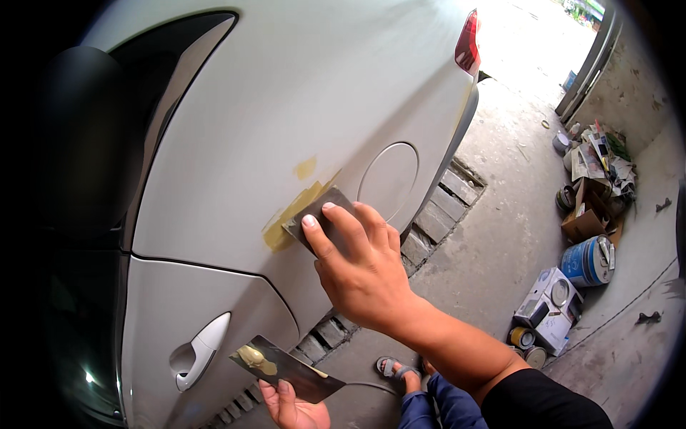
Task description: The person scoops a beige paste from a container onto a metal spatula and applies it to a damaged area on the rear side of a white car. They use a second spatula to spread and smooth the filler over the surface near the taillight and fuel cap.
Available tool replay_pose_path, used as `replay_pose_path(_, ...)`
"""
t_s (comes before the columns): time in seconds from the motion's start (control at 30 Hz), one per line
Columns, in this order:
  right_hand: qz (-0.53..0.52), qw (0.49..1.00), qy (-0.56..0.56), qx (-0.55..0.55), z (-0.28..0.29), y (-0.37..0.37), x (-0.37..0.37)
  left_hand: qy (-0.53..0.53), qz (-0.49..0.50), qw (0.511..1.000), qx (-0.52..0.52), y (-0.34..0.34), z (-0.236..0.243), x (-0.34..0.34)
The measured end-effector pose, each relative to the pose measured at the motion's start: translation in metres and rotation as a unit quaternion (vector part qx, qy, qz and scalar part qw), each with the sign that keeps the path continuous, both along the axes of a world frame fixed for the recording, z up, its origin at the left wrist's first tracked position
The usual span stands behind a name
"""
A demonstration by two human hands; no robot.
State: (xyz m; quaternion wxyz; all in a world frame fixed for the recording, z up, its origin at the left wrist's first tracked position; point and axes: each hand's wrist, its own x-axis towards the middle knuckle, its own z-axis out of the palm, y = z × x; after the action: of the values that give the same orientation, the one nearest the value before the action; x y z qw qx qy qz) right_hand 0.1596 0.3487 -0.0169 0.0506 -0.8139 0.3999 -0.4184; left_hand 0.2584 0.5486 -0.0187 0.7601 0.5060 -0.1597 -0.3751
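Fingers (349,230) of the right hand (368,275) bent and slightly spread, their tips laid on the outer face of a dark spreader (336,198); the hand has hold of this tool, although the thumb's grip cannot be made out. The spreader's upper-left edge meets a yellowish smear (275,234) on the pale car panel (264,93), near the round fuel flap (389,175); a smaller patch (305,169) lies just apart. Left hand (299,413), partly cut off by the view's lower edge: thumb and fingers closed on the near edge of a dark plate (304,379) that bears a dollop of paste (251,355). Sound technique, judged from this arrangement: fingertip pressure should be shared across the blade's width, so that neither corner cuts a ridge; the stroke is best made at a low, constant angle, with the smear's margins feathered thin. The plate is best held close and steady, so that no paste slides off.
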Motion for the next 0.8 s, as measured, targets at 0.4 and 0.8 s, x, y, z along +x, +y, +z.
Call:
replay_pose_path(0.4, 0.001, 0.999, 0.026, -0.032, 0.012, 0.004, 0.008, 0.023, 0.008, 1.0, 0.003, 0.004, 0.0, -0.003)
replay_pose_path(0.8, -0.002, 0.998, -0.024, -0.052, -0.005, 0.007, -0.005, 0.023, 0.006, 1.0, 0.005, 0.008, -0.005, 0.001)
